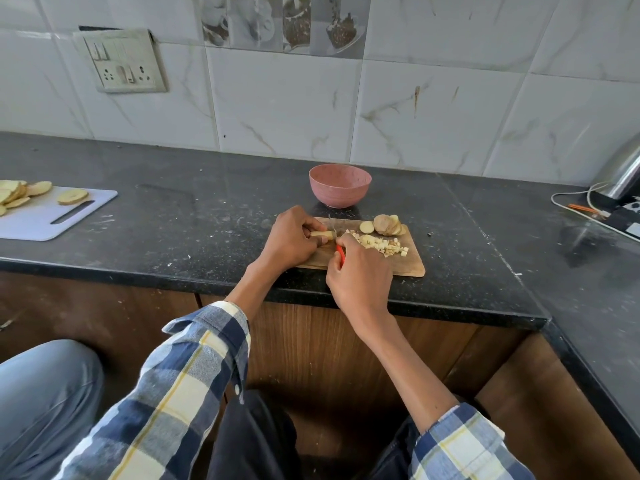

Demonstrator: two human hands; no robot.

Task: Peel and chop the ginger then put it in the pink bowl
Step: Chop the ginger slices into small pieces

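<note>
Mid-chop; left hand (290,239) curled over a pale peeled ginger strip (322,234) near the left end of the wooden chopping board (410,268), fingertips pinning it down; right hand (358,271) wrapped round the red handle of a small knife (333,231), blade pointing away from the person and set across the strip's right end.

Done, judging by how things lie: peeling looks finished on what's visible; a pile of diced ginger (382,244) sits mid-board toward the right; a fanned stack of ginger slices (387,224) lies along the board's far edge, right of centre, not yet diced.

Left: finish dicing the held strip; strip and dice the slices; move everything into the pink bowl (339,185), which stands on the counter (173,209) just past the board's far edge and looks to have nothing in it, though its floor is only partly visible. Call it roughly half done on chopping, transfer not started.

Elsewhere: a white cutting board (45,220) with larger pale slices at the counter's left edge; a steel kettle (621,174) and cable at the far right.
</note>
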